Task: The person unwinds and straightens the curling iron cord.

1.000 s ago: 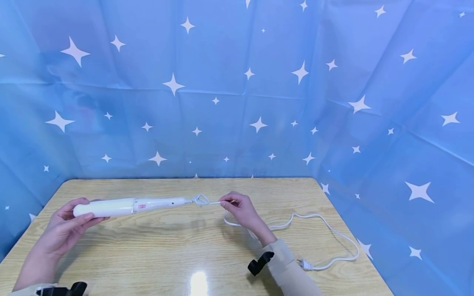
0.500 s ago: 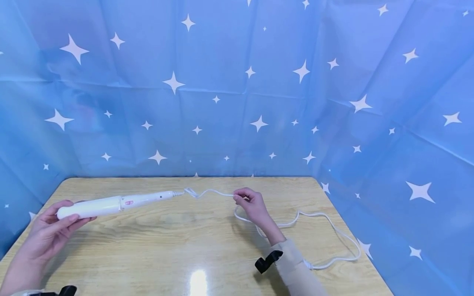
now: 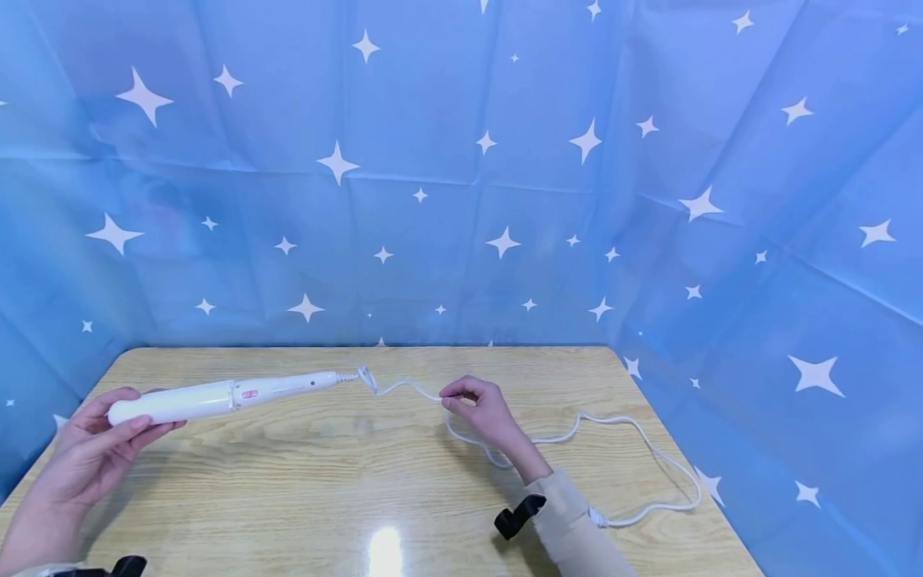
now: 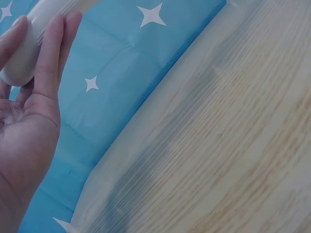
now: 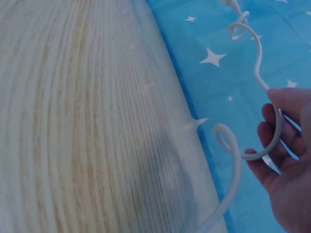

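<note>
In the head view, my left hand (image 3: pixel 86 461) grips the thick barrel end of a white curling iron (image 3: pixel 195 401), held raised at the table's left side. Its tapered handle, with a small pink switch, points right. Thumb and fingers wrap the rounded end of the barrel, as the left wrist view (image 4: pixel 36 43) also shows. From the handle runs a white power cord (image 3: pixel 407 381), with a small twisted loop close to the handle. My right hand (image 3: pixel 483 409) pinches this cord between thumb and index finger; in the right wrist view, the cord curves on across the other fingers.
The rest of the cord lies in loose bends on the right half of the wooden table (image 3: pixel 324 497), its plug partly hidden behind the right sleeve (image 3: pixel 570 513). A blue star-patterned curtain (image 3: pixel 433 160) stands along the table's back and right side.
My left hand and the curling iron have moved left. My right hand went right with the cord, then slightly back. The cord's loop has loosened, and the stretch between the hands sags.
</note>
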Tool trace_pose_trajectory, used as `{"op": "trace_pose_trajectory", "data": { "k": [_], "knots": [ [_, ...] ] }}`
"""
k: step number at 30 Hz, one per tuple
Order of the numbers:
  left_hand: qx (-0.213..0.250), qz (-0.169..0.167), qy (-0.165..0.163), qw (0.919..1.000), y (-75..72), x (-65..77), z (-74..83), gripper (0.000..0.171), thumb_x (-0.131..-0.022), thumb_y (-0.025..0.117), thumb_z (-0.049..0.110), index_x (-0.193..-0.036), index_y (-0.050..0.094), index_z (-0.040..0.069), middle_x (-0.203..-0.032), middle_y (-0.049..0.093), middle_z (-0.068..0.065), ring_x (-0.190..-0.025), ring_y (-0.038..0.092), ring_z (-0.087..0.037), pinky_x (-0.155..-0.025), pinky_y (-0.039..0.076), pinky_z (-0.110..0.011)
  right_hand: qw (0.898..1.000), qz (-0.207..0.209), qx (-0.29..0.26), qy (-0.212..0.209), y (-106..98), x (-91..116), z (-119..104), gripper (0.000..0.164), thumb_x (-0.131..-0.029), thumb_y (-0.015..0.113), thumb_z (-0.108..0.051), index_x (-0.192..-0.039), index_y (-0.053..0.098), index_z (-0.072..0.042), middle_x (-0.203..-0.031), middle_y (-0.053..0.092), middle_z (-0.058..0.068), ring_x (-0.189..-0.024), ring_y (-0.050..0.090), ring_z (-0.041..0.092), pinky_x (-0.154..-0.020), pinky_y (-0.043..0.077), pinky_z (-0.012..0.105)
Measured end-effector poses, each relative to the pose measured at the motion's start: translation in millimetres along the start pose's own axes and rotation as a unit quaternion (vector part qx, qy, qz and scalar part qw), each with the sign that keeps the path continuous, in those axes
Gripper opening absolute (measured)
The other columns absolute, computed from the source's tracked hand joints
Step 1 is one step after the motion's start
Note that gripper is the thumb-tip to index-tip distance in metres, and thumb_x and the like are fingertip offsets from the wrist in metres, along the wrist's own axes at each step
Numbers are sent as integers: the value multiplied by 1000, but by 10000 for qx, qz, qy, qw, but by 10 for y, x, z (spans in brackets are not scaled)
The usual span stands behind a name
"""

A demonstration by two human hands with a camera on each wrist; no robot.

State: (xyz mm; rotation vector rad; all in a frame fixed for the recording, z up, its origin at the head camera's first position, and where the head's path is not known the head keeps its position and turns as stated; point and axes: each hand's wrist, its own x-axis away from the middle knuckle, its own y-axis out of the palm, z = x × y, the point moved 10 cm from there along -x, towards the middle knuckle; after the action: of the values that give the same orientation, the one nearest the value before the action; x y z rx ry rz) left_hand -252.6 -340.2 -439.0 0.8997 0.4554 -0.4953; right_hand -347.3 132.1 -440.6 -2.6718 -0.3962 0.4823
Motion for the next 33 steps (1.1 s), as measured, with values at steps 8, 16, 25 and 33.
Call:
{"op": "trace_pose_trajectory", "data": {
  "k": [8, 16, 25, 33],
  "knots": [
    [30, -66, -64, 10000, 31, -35, -3, 54, -98, 17, -29, -134, 55, -14, -139, 54, -25, -127, 57, -42, -104, 48, -53, 9998, -63, -30, 211, 27, 23, 25, 12, -98, 69, -5, -107, 75, 0, -103, 73, 11, -93, 67, 13, -84, 60, 25],
    [-9, -248, -117, 9996, 103, -59, -22, 53, -98, 18, -29, -135, 53, -14, -142, 54, -26, -132, 55, -38, -106, 46, -53, 9986, -394, -117, 330, 74, 4, -192, 18, -102, 62, -2, -115, 70, 7, -113, 69, 25, -100, 67, 27, -86, 59, 25],
    [-296, -142, 5, 9995, 114, -94, -53, 53, -98, 22, -29, -134, 57, -11, -140, 55, -28, -130, 57, -37, -104, 50, -52, 9967, -381, -711, -1, 192, -108, -163, 28, -99, 64, 1, -125, 62, 12, -118, 68, 27, -109, 67, 35, -93, 60, 26],
    [137, -206, -194, 9995, 138, -85, -92, 54, -98, 21, -29, -135, 56, -11, -142, 55, -28, -131, 55, -38, -106, 47, -54, 9927, -999, -651, -175, 503, -162, -291, 34, -101, 63, -2, -133, 60, 7, -125, 66, 26, -115, 65, 37, -97, 59, 29]
  ]
}}
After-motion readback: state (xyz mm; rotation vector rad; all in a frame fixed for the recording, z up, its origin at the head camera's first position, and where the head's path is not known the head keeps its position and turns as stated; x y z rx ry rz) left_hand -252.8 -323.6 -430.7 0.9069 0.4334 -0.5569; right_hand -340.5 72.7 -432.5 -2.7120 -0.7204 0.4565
